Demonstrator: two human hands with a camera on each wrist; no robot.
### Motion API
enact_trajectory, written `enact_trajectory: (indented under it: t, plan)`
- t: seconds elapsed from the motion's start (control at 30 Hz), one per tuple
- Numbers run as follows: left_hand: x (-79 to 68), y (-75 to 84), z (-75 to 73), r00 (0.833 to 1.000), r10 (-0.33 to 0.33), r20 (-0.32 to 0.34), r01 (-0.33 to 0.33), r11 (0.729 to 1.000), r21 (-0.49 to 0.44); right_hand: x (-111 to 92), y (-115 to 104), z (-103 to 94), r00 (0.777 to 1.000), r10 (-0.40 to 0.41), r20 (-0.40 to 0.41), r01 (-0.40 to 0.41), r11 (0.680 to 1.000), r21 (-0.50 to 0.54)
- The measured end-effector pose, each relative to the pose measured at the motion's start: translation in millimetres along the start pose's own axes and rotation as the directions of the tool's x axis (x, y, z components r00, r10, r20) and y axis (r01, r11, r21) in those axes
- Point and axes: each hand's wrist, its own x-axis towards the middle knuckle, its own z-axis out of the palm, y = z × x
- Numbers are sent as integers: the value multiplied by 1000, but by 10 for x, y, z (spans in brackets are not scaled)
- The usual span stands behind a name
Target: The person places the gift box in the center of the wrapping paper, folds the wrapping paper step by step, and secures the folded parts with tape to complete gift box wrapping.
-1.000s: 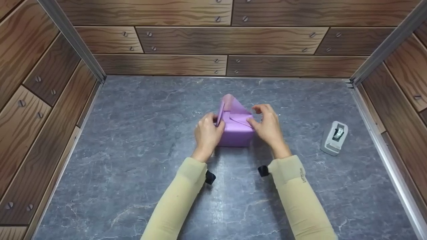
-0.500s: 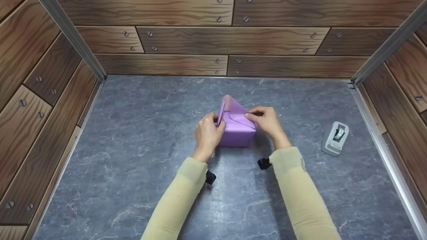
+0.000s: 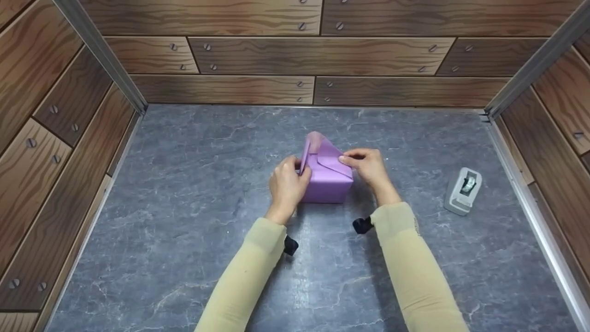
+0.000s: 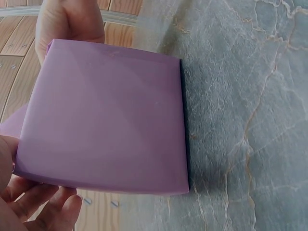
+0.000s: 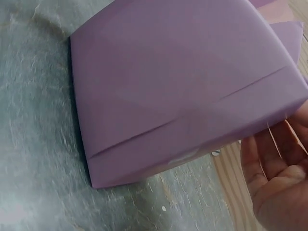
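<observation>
A box wrapped in purple paper (image 3: 326, 191) stands on the grey floor panel, a raised pointed flap of wrapping paper (image 3: 328, 151) at its top. My left hand (image 3: 286, 186) holds the box's left side, the thumb at the top edge by a folded-up piece of paper. At the top right, my right hand (image 3: 370, 169) pinches the edge of the flap between thumb and fingers. The left wrist view shows a smooth purple side (image 4: 106, 120) of the box. In the right wrist view, creases run across another side (image 5: 178, 91).
A grey tape dispenser (image 3: 463, 191) with a roll of clear tape sits on the marbled surface (image 3: 193, 193) to the right. Wood-patterned walls (image 3: 318, 55) and metal rails (image 3: 539, 230) bound the left, back and right.
My right hand has shifted up and left from the box's top right edge, its thumb and fingers closing on the flap's edge. My left hand has stayed where it was.
</observation>
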Motion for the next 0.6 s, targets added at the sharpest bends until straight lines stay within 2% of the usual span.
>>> enact_trajectory:
  t: [0.23, 0.33, 0.47, 0.6]
  plan:
    - [-1, -9, -3, 1000, 3, -5, -3, 1000, -2, -6, -16, -5, 999, 19, 32, -21, 998, 61]
    - [-3, -11, -3, 1000, 8, -9, -8, 1000, -11, -59, -134, 4, 999, 17, 45, -21, 996, 84]
    - [-2, -15, -2, 1000, 5, -7, -6, 1000, -15, -128, -299, 28, 999, 3, 37, -5, 999, 44]
    - [-1, -15, -3, 1000, -4, -3, 4, 1000, -10, -133, -328, 39, 999, -10, 37, 10, 1000, 17]
